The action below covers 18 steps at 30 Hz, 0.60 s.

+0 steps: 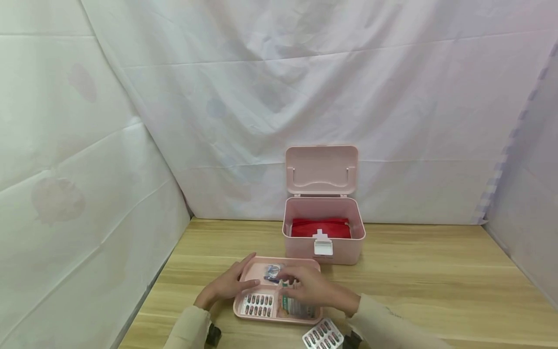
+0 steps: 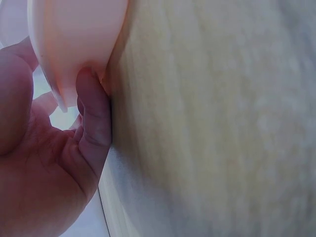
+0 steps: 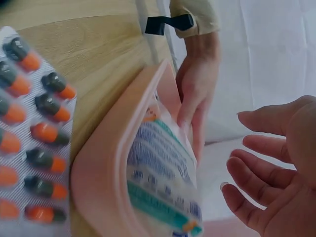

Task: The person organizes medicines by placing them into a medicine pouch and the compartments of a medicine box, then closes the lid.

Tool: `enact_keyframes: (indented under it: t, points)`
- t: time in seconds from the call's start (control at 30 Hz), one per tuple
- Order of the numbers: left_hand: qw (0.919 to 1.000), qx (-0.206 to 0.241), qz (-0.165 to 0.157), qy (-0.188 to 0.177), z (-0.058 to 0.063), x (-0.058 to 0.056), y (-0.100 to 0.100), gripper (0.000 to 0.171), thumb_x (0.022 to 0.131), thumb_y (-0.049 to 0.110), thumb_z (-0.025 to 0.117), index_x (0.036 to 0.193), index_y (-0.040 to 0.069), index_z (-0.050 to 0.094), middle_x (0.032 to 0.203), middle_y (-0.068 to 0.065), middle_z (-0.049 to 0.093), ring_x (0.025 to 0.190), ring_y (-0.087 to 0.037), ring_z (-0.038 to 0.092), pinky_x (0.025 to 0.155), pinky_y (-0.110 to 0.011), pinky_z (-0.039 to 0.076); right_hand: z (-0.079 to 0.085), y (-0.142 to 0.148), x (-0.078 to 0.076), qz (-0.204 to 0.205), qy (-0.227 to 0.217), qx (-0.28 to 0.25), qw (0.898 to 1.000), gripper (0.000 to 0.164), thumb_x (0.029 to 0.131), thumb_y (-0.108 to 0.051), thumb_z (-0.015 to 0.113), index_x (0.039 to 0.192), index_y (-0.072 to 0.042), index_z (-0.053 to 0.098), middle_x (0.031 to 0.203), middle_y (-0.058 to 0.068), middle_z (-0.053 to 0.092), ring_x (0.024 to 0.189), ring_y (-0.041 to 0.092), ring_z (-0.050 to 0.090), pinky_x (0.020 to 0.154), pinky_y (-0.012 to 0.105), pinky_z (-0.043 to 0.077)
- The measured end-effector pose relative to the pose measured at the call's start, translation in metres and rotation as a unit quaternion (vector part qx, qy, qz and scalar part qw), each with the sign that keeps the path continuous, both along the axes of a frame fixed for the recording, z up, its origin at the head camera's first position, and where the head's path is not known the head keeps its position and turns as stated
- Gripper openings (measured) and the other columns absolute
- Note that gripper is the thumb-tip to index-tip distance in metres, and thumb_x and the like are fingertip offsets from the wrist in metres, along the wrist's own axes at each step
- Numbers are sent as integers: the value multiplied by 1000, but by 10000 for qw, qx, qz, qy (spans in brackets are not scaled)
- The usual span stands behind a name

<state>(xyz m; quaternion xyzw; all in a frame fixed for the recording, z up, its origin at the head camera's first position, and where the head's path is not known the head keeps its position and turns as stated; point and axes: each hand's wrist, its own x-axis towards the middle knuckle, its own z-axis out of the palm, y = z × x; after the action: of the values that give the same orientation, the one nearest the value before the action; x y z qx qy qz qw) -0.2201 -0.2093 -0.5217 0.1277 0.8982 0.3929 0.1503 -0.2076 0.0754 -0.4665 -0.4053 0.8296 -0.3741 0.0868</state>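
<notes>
A pink divided tray [image 1: 254, 269] lies on the table. My left hand [image 1: 228, 285] grips its left side, thumb over the rim; in the left wrist view the fingers curl against the tray's outer wall [image 2: 79, 34]. Above the tray's right half hovers my right hand [image 1: 307, 286], fingers loosely bent and holding nothing in the right wrist view. One compartment holds a blister pack of capsules [image 1: 258, 305], another a printed plastic packet [image 3: 158, 168] partly hidden by the right hand. At the back is a small clear bag with something blue [image 1: 272, 272].
Another capsule blister pack [image 1: 323, 334] lies on the table in front of the tray's right corner. Behind the tray stands a pink box [image 1: 301, 249] with its lid raised and a red pouch [image 1: 320, 227] inside. White cloth [image 1: 244, 121] hangs around the table.
</notes>
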Motion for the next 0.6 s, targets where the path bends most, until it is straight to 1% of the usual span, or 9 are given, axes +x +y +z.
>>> enact_keyframes:
  t: [0.1,0.2,0.33,0.47,0.6]
  points:
    - [10000,-14,2,-1,0,0,1,85,93,44,67,159,18,21,140,-24,42,130,-40,42,108,-67,28,-2,14,-2,13,-254,-357,9990,28,87,-12,75,114,-8,68,99,5,69,86,10,62,74,26,55]
    - [10000,4,20,3,-1,0,0,85,92,43,67,159,18,21,141,-24,42,130,-41,42,109,-67,27,-6,27,-2,-89,-540,-531,9971,30,86,-13,77,113,-7,64,94,3,66,82,10,61,71,26,54]
    - [10000,-11,18,12,-3,-1,-1,86,92,45,67,159,19,21,141,-24,42,130,-41,42,109,-68,27,-12,45,1,-253,-943,-499,9940,34,86,-21,78,112,-10,59,93,1,64,82,11,60,72,27,53]
    - [10000,-12,-26,47,-4,-1,-1,85,92,44,67,159,18,21,143,-24,41,131,-41,41,109,-67,28,-18,63,5,-333,-1228,-460,9908,35,85,-21,78,111,-10,58,92,3,64,81,9,59,72,25,52]
    - [10000,19,-48,57,-3,-2,-1,85,93,44,66,159,18,21,147,-24,39,133,-41,40,109,-67,27,-24,78,11,-491,-1311,-430,9892,38,85,-22,79,113,-8,58,91,4,63,82,11,58,71,24,51]
